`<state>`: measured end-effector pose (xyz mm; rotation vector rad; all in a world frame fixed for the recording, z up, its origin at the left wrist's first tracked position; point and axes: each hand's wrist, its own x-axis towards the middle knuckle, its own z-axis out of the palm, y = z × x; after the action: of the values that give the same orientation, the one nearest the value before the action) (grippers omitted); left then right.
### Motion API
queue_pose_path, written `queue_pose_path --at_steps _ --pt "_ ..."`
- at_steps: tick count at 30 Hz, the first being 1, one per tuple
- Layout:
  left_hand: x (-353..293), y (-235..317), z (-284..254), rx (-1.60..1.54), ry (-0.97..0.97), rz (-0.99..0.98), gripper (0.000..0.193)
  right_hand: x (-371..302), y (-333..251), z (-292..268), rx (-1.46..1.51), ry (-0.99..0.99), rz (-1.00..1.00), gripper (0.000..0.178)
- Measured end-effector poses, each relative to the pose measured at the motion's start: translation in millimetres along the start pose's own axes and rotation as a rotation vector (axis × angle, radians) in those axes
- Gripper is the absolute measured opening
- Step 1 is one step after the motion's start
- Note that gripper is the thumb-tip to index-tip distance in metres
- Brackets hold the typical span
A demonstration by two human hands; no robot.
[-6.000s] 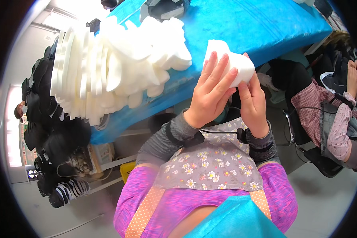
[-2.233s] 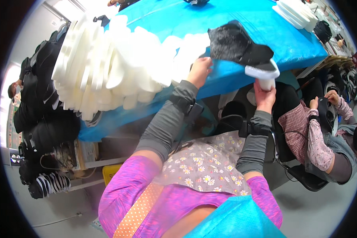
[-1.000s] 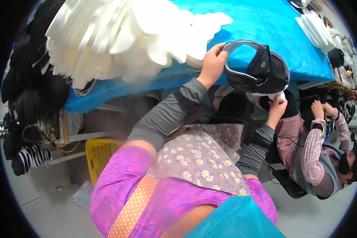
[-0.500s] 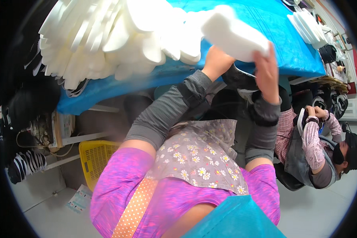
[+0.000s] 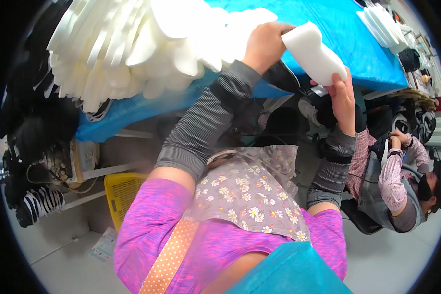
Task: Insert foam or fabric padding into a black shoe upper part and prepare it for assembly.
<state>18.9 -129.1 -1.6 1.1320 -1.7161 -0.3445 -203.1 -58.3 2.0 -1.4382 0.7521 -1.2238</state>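
A white foam insole (image 5: 314, 53) is stretched between my two hands above the near edge of the blue-covered table. My left hand (image 5: 266, 46) grips its left end, with the fingertips partly behind it. Around the lower right end, my right hand (image 5: 344, 95) closes with thumb and fingers. Just under my left hand, a black piece with a pale edge (image 5: 281, 77), perhaps a shoe part, lies by the table edge. A big heap of white insoles (image 5: 169, 59) covers the table to the left, its upper part washed out by glare.
The blue table cover (image 5: 377, 63) hangs over the near edge. Another white stack (image 5: 383, 28) stands far right. Below left is a yellow plastic basket (image 5: 124, 193). At right sits a co-worker (image 5: 394, 181), hands on a dark item. Striped shoes (image 5: 44, 202) lie far left.
The insole has swung lower and right and is sharper now. My right hand has gone from open fingers to pinching its end; my left hand has risen. The co-worker's item has shifted.
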Motion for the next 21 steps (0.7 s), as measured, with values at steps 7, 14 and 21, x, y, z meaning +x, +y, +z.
queue_pose_path --at_steps 7,14,21 --pt "-2 -22 9 -0.340 -0.053 0.016 0.030 -9 54 -14 -0.174 0.258 -0.233 0.031" --pt "-27 -21 7 -0.363 -0.257 0.087 0.056 -28 78 -18 -0.225 0.358 -0.412 0.029" --pt "-43 -24 21 -0.566 -0.206 0.161 0.048 -31 78 -12 -0.397 0.275 -0.499 0.033"
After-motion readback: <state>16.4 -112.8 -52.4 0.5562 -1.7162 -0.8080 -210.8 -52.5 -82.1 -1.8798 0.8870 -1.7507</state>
